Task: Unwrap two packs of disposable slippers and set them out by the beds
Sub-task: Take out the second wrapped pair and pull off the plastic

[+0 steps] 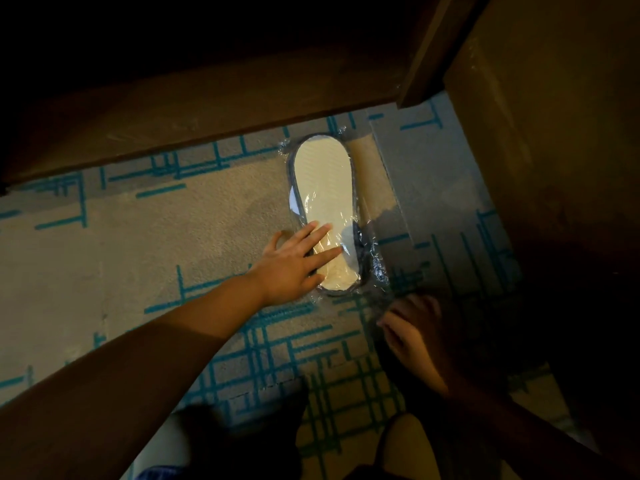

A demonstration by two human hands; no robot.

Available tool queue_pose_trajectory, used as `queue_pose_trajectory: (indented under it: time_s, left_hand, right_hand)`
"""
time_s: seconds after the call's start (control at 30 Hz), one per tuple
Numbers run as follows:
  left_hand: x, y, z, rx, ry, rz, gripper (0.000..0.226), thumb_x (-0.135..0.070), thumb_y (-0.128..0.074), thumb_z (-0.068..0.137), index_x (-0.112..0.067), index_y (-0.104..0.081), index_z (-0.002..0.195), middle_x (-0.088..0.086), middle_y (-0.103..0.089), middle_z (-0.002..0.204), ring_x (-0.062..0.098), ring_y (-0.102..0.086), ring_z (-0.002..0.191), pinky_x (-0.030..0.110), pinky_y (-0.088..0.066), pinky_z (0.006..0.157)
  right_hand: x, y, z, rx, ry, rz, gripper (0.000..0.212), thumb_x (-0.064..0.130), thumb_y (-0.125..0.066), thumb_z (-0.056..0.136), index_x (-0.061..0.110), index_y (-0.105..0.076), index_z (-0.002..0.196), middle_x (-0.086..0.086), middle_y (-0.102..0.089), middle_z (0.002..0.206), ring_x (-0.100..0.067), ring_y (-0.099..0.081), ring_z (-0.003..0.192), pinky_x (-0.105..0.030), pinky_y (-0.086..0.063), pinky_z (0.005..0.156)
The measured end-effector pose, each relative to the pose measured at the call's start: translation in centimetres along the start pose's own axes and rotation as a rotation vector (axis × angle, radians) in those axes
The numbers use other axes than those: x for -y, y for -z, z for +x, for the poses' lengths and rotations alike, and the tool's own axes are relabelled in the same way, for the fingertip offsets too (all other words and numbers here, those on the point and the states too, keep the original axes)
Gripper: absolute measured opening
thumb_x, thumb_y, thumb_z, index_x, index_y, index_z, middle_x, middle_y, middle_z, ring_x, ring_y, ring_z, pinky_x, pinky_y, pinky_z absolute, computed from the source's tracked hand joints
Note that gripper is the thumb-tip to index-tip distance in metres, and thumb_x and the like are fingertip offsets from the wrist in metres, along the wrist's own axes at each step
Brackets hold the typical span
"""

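Head: left hand [291,261] on slipper pack [323,188]

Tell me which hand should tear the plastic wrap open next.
Probably right. The left hand lies flat on the slipper pack, pinning it; the right hand is free beside the wrap's near end.

Two bare forearms, no sleeves reaching the wrists, left hand [294,261] and right hand [412,327] ungloved, no rings or watch visible, right side in shadow
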State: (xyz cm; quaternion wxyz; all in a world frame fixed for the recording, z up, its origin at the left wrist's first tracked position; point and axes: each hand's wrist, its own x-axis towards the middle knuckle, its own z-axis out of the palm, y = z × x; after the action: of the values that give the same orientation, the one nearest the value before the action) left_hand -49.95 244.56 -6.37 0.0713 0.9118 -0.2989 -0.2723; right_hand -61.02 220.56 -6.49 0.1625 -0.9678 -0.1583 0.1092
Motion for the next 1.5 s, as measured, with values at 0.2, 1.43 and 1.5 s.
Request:
queue_pose_trajectory:
  time_s: [0.2,1.43,1.5]
  left_hand:
    - [-0.4,-0.8,-0.3,-0.050,0.041,0.004,0.060,-0.043,-0.036,0.092,-0.040,-0.004,0.144,-0.001,0.014,0.158,0.021,0.013,0.144,0.056,-0.007,0.113]
    - [-4.9,1.3,0.4,-0.323,0.663,-2.052,0.008,-0.015,-0.056,0.088,-0.013,-0.053,0.081,0.008,-0.067,0.089,0.016,-0.067,0.078,0.026,-0.059,0.064]
    - [-4.9,1.0,0.3,-0.343,0.655,-2.062,0.012,-0.014,-0.056,0.088,-0.014,-0.051,0.077,0.007,-0.067,0.086,0.015,-0.067,0.074,0.024,-0.059,0.059]
  right_hand:
    - [1.3,2.5,-0.3,-0.263,-0.113,0.177,0.024,0.025,-0.049,0.075,0.024,-0.055,0.098,0.001,-0.059,0.107,-0.016,-0.047,0.097,-0.028,-0.030,0.084]
    - [7.3,6.0,7.1,-0.317,-1.096,1.911,0.042,-0.010,-0.052,0.084,0.014,-0.050,0.118,-0.012,-0.061,0.106,-0.023,-0.060,0.098,-0.029,-0.055,0.080]
    - [7.5,6.1,7.2,-0.322,-1.121,1.897,0.048,-0.012,-0.051,0.084,0.013,-0.045,0.124,-0.011,-0.060,0.102,-0.024,-0.057,0.102,-0.035,-0.049,0.090]
